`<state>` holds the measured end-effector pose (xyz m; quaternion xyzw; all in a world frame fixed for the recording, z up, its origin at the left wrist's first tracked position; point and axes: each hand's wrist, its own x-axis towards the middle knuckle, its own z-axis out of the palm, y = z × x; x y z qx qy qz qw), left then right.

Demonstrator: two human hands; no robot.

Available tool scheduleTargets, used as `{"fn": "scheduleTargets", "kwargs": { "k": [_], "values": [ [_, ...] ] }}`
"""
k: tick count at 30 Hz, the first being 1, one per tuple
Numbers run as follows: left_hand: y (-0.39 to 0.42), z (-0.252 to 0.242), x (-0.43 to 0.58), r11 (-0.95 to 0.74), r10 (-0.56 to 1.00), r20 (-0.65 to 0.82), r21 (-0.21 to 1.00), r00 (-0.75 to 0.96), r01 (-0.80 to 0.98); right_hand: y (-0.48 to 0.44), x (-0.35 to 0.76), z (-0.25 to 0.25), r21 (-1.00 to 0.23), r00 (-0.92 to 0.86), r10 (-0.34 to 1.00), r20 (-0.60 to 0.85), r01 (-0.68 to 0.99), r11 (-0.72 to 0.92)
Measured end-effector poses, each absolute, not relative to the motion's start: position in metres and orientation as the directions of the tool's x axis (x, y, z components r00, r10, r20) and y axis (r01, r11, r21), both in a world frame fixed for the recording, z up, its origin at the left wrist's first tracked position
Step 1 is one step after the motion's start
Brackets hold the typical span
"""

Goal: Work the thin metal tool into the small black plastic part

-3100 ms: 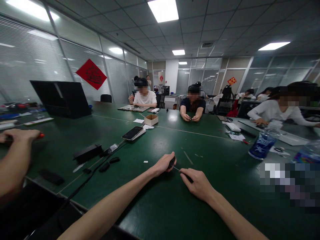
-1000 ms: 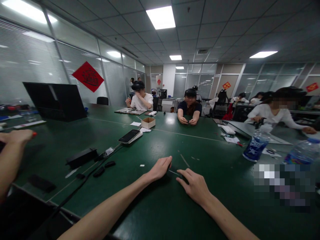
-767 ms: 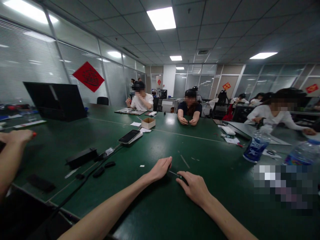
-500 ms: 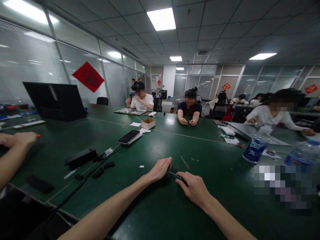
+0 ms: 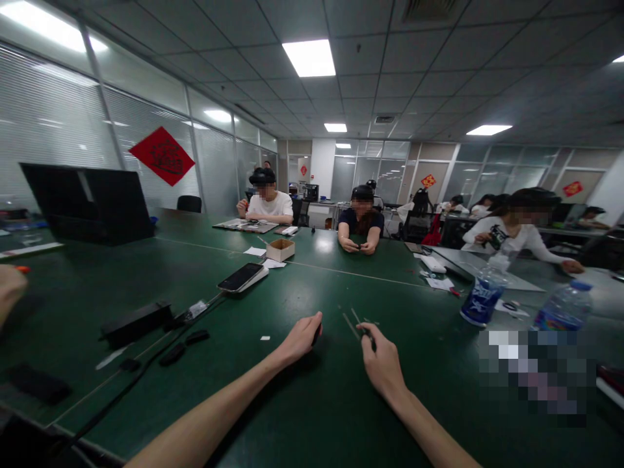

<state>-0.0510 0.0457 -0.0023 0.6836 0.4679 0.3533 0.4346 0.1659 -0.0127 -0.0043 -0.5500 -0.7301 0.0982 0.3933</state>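
My left hand (image 5: 298, 339) rests on the green table (image 5: 312, 403), fingers curled over a small dark object (image 5: 316, 335) that shows only at the fingertips. A hand's width to the right, my right hand (image 5: 381, 363) is closed in a pinch on a thin dark tool (image 5: 366, 330). Its tip sits beside two thin pale sticks (image 5: 350, 324) lying on the table just ahead. Both forearms reach in from the bottom edge.
A phone (image 5: 241, 277) lies ahead on the left, with a black adapter (image 5: 136, 322) and cable near it. A small cardboard box (image 5: 280, 249) and an open laptop (image 5: 88, 201) stand farther off, two water bottles (image 5: 482, 296) to the right. Several people sit around; another person's hand (image 5: 10, 289) is at left.
My hands have drawn apart. The right hand moved forward and right to the thin sticks, and the thin rod between the hands no longer shows. The view has swung slightly right.
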Motion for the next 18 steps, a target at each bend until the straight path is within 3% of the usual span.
{"fn": "scheduleTargets", "kwargs": {
  "k": [2,10,18],
  "values": [
    [0.047,-0.003,-0.052,-0.133,0.949,0.032,0.943,0.314,0.306,-0.009,0.171,-0.005,-0.619,-0.024,0.892,0.451,0.712,0.332],
    [0.049,-0.01,-0.048,-0.152,0.939,0.039,0.939,0.343,0.309,-0.023,0.156,-0.002,-0.313,-0.423,0.816,0.394,0.773,0.552],
    [0.048,-0.008,-0.049,-0.203,0.929,0.068,0.916,0.365,0.347,-0.022,0.155,-0.003,-0.225,-0.482,0.793,0.372,0.782,0.581]
  ]
}}
